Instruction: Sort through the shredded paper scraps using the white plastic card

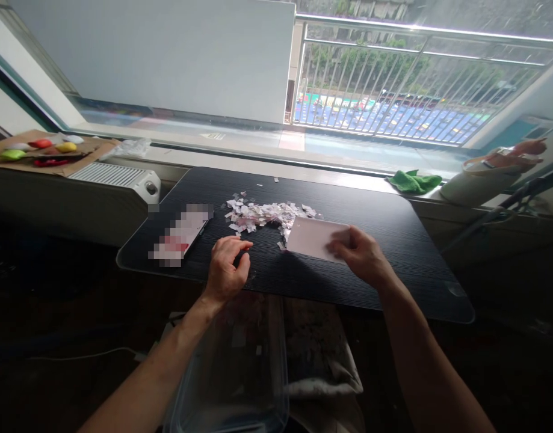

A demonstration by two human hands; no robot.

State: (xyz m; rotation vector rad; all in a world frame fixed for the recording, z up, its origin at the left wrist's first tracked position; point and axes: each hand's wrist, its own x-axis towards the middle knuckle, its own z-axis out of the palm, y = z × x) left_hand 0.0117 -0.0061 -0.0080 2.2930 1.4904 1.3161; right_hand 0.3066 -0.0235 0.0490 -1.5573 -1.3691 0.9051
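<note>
Paper scraps (pixel 267 213) lie heaped mid-table in the head view, on the dark top (pixel 370 210). The right hand (pixel 366 258) pinches a pale card (pixel 315 239) by its right end, thumb against fingers, presumably leaving the left edge free beside the heap; whether it touches them, I can't tell. The left hand (pixel 228 264) holds nothing, fingers loosely curled, thumb apart, near the front edge. Below sits a clear bin (pixel 284 361), probably placed there so bits drop in.

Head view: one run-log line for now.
right hand: gripping pale card | left hand: loosely curled, nothing visibly held | paper scraps: heaped on black table, by card's left end
</note>
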